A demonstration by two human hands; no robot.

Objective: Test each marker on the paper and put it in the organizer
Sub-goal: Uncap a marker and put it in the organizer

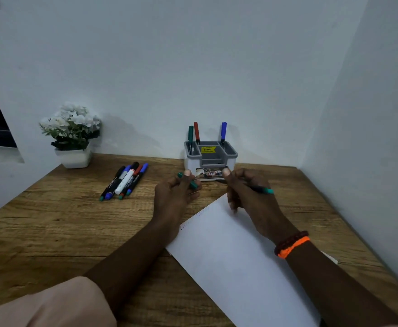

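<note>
My left hand (175, 193) is closed around a green marker cap (192, 183), just in front of the organizer. My right hand (245, 192) grips the green marker's black body (263, 190), its green end pointing right, above the far corner of the white paper (235, 260). The grey and white organizer (211, 156) stands at the back against the wall. A green, a red and a blue marker (223, 133) stand upright in it. Several more markers (126, 180) lie in a bunch on the desk to the left.
A white pot of white flowers (72, 135) sits at the back left of the wooden desk (51, 220). White walls close the desk in at the back and along the right side. A dark window edge shows at far left.
</note>
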